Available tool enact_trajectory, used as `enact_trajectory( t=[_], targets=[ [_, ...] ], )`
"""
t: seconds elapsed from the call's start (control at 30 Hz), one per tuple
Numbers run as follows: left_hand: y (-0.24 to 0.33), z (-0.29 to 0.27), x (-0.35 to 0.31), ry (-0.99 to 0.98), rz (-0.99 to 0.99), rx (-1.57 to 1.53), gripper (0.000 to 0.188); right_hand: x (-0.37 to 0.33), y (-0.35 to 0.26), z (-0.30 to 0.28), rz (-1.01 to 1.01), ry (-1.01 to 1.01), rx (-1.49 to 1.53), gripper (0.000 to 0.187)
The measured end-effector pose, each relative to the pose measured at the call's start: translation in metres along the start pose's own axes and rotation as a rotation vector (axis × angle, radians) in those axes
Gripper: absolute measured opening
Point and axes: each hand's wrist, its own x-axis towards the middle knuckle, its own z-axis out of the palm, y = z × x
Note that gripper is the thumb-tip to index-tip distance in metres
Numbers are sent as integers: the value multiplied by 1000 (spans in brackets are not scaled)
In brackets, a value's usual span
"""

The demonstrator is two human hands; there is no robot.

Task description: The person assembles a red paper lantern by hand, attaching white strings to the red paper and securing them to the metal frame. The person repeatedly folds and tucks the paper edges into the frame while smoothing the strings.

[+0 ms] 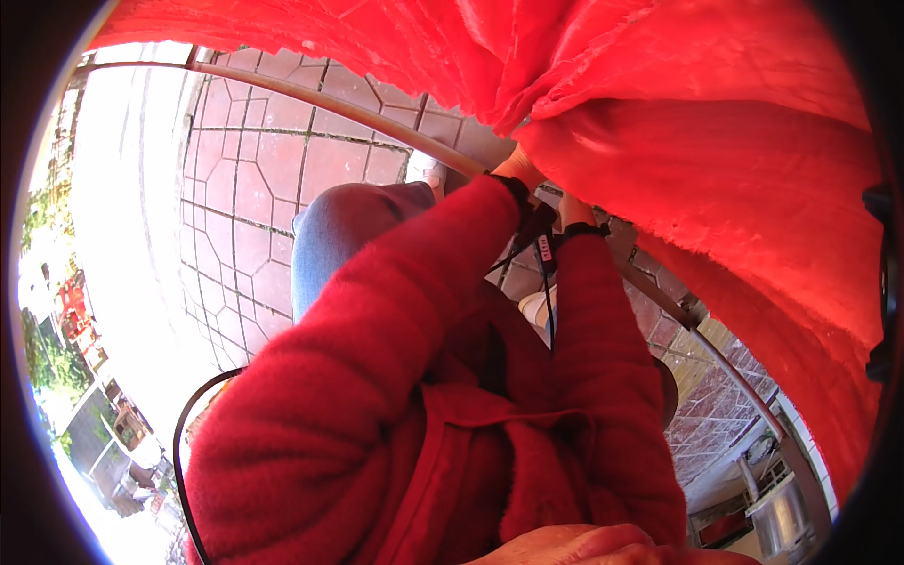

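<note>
A large red cloth [659, 169] fills the upper right, its folds drawn together to a point just above my left hand [520, 167]. That hand seems closed on the gathered cloth, though its fingertips are hidden beneath it. My right hand [572, 209] is close beside it, slightly nearer and to the right. Cloth covers the right fingers, so their grip does not show. A long brownish rod [348, 108] runs past both hands, partly under the cloth. Dark bands sit on both wrists, with a small black device [541, 247] and cables hanging between them.
My jeans-clad knee [339, 226] is left of the hands, above reddish paving tiles [254, 179]. A black cable [184, 443] loops beside my left sleeve. At the lower right stands a shiny metal pot [782, 518]. Plants and bright ground show at the far left.
</note>
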Motion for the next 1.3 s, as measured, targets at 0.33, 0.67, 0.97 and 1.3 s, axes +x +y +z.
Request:
enact_trajectory(
  t=[0.33, 0.67, 0.97, 1.3],
  targets=[
    [0, 7, 9, 11, -60, 78, 56, -2, -26, -8, 195, -37, 148, 28],
    [19, 14, 11, 41, -84, 137, 58, -3, -46, -11, 271, -42, 231, 30],
    [48, 22, 22, 70, -88, 140, 60, -2, -61, -28, 313, -38, 291, 33],
    [66, 48, 18, 52, -106, 79, 62, -33, -79, -41, 212, -259, 117, 35]
  ],
)
